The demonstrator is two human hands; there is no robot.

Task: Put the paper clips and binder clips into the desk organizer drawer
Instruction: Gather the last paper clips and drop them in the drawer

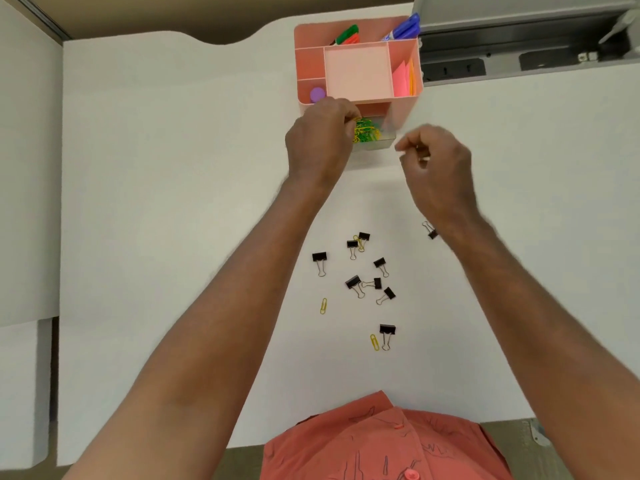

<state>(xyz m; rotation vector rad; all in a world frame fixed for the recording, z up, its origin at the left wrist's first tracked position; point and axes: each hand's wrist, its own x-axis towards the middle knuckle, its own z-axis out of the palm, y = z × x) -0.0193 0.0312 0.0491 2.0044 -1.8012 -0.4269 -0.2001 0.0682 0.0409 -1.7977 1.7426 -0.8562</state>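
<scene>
White desk surface [173,202] spreads wide and bare on my left, with a pale partition beyond its edge. Moving rightward, my left hand [320,140] hovers over the open clear plastic drawer [382,142] at the base of the pink plastic desk organizer [405,109]; its fingertips are bunched together right at the heap of yellow and green paper clips [366,130] already lying inside, and I cannot tell whether they pinch any clips or have just let go. To finish this step well, I judge I should open the fingers low, directly above the heap and inside the drawer walls, so nothing bounces onto the desk.

Nearer me, the black binder clips [356,284] lie scattered on the desk between my forearms, with a few loose yellow paper clips among them: one [323,305] apart to the left, one [374,341] just beside a binder clip, another tucked under the upper pair. They are small, so sweeping them together before pinching would probably save trips.

Further right, my right hand [436,164] floats just beside the drawer's front corner, fingers loosely curled, thumb near forefinger; the blur hides whether it holds anything. One more binder clip [430,230] peeks out against my right wrist.
</scene>
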